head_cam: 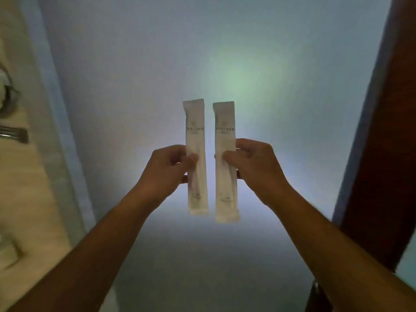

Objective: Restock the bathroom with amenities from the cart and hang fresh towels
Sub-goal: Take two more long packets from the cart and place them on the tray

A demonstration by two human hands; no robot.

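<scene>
Two long white amenity packets with small printed lettering are held upright side by side in the middle of the head view. My left hand [167, 168] pinches the left packet [195, 129] at about mid-height, thumb in front. My right hand [254, 167] grips the right packet [224, 131] the same way. The packets do not touch each other; a narrow gap runs between them. Both arms reach forward from the bottom corners. No towels or cart are in view.
A pale blue-grey surface [202, 52] with a bright glare fills the background. A beige tiled wall with a chrome fixture [13, 134] stands at the left. A dark brown wooden door edge [387, 131] runs down the right side.
</scene>
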